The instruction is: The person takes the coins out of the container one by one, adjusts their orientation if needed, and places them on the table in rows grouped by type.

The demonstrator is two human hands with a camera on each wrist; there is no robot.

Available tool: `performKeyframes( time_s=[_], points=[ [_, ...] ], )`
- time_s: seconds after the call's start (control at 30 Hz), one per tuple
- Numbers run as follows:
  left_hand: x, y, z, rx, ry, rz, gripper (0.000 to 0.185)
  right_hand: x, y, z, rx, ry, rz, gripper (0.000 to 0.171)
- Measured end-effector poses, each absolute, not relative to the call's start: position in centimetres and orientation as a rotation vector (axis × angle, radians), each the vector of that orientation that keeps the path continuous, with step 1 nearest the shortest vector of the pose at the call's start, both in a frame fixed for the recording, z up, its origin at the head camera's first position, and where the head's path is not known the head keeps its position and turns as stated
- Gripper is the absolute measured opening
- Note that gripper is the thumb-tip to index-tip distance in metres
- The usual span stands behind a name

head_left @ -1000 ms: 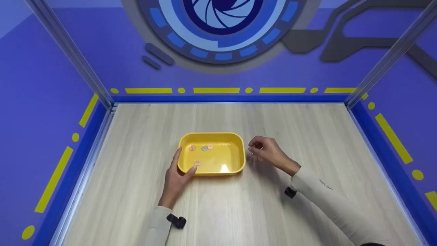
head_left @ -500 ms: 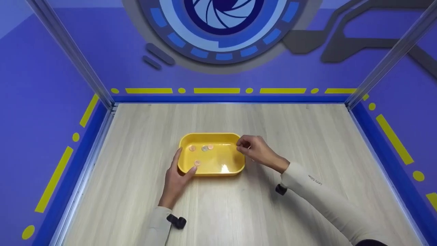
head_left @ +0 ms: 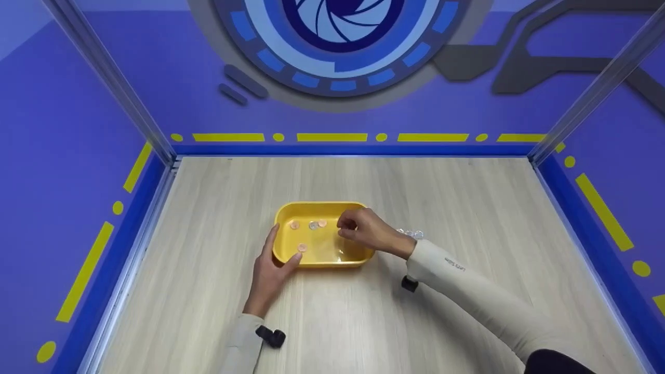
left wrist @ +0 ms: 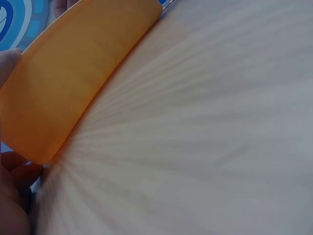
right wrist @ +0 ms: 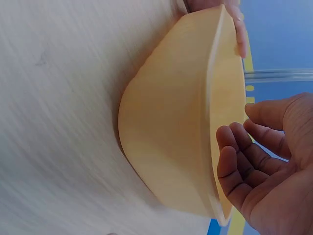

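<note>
A yellow plastic tray (head_left: 322, 262) stands on the wooden table. Three copper-coloured coins, one of them a coin (head_left: 302, 248) toward the near left, lie in it with a silvery coin (head_left: 313, 225). My left hand (head_left: 269, 275) grips the tray's left near corner, thumb over the rim and fingers along the outer wall. Above the tray's right half is my right hand (head_left: 366, 228), thumb and forefinger brought together in a pinch on a coin that the fingers hide. Its other fingers are loosely curled, as the right wrist view shows.
Several silvery coins (head_left: 415, 234) lie on the table (head_left: 457, 197) right of the tray, partly behind my right wrist. Blue-purple panels (head_left: 337, 119) with metal corner posts (head_left: 576, 104) enclose the table at the back and sides.
My right hand has moved left from beside the tray to over its inside, still pinched. This uncovers coins on the table to the right. The left hand and tray stay in place.
</note>
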State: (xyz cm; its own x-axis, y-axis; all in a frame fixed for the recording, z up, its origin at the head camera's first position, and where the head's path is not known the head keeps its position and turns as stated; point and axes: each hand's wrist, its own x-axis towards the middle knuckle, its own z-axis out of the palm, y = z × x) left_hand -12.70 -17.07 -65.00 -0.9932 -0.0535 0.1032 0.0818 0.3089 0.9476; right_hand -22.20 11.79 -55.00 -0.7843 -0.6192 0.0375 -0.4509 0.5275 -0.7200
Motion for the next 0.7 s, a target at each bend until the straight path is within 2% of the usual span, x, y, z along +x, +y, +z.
performKeyframes(
  time_s=[0.53, 0.7],
  points=[
    [-12.7, -16.8, -65.0, -0.009, -2.453, -1.788, 0.098, -24.4, 9.2, -56.2, -0.945, 2.529, -0.844, 0.019],
    [-12.6, -17.2, -65.1, -0.006, -2.439, -1.791, 0.097, -25.3, 8.1, -56.3, -1.027, 2.482, -0.780, 0.023]
  ],
)
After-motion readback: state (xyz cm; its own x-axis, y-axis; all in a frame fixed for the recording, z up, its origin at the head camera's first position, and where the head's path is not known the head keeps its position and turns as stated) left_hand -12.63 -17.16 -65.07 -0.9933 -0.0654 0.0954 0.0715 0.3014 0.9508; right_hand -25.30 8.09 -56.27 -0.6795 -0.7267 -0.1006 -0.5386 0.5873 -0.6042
